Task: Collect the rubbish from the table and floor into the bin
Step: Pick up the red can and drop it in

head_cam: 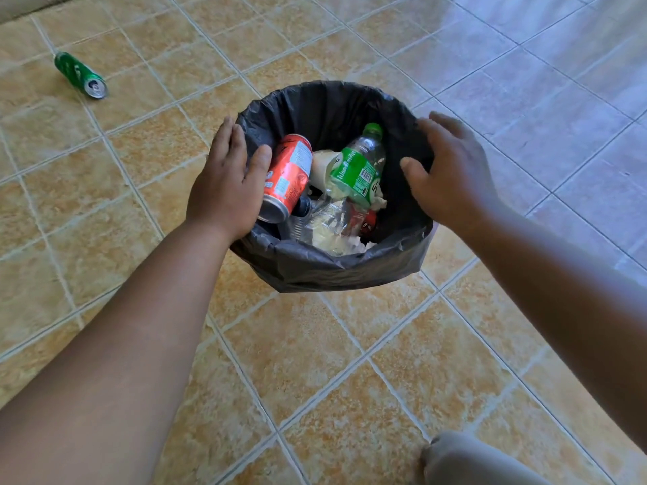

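Observation:
A round bin lined with a black plastic bag (332,264) stands on the tiled floor. Inside lie a red can (289,176), a clear bottle with a green label and cap (357,166), crumpled clear plastic and white paper. My left hand (227,183) rests over the bin's left rim, fingers outside and thumb inside beside the red can. My right hand (451,173) hovers at the right rim with fingers spread, holding nothing. A green can (80,75) lies on its side on the floor at the far left.
Beige floor tiles (315,362) surround the bin, turning pale and glossy toward the upper right. My knee in grey cloth (465,460) shows at the bottom right. A light edge of some furniture or wall (21,5) sits at the top left corner.

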Demonstrator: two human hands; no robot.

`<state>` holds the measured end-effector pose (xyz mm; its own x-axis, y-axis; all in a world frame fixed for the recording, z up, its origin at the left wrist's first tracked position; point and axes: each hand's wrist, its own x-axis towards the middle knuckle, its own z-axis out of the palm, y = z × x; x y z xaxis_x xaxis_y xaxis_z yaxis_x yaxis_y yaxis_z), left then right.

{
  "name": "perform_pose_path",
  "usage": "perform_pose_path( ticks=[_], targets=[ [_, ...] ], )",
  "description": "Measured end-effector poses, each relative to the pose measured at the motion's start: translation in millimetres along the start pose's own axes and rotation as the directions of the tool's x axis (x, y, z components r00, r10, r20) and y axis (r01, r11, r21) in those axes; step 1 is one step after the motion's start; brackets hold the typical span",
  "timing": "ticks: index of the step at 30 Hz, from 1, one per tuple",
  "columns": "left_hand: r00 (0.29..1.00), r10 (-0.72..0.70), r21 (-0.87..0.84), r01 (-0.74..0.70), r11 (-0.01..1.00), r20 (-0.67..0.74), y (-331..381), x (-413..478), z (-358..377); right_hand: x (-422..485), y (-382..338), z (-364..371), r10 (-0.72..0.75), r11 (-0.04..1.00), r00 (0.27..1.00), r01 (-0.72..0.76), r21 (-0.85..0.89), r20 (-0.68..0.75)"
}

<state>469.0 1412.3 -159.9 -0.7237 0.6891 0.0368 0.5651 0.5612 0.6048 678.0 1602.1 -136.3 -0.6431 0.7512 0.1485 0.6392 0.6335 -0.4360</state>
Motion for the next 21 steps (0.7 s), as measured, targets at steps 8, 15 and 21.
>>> perform_pose_path(
  ticks=[8,15,21],
  targets=[
    [1.0,0.003,-0.003,-0.003,1.0,0.006,3,-2,-3,1,3,3,0.07,0.997,0.987,-0.072,0.008,0.147],
    [0.998,-0.045,-0.089,0.042,0.995,-0.035,0,-1,-1,5,7,8,0.062,0.998,0.993,-0.06,-0.023,0.105],
    [0.986,-0.154,-0.08,0.149,0.986,-0.07,19,-29,-16,-9,-21,-1,0.085,0.991,0.993,-0.092,0.092,0.08]
  ],
)
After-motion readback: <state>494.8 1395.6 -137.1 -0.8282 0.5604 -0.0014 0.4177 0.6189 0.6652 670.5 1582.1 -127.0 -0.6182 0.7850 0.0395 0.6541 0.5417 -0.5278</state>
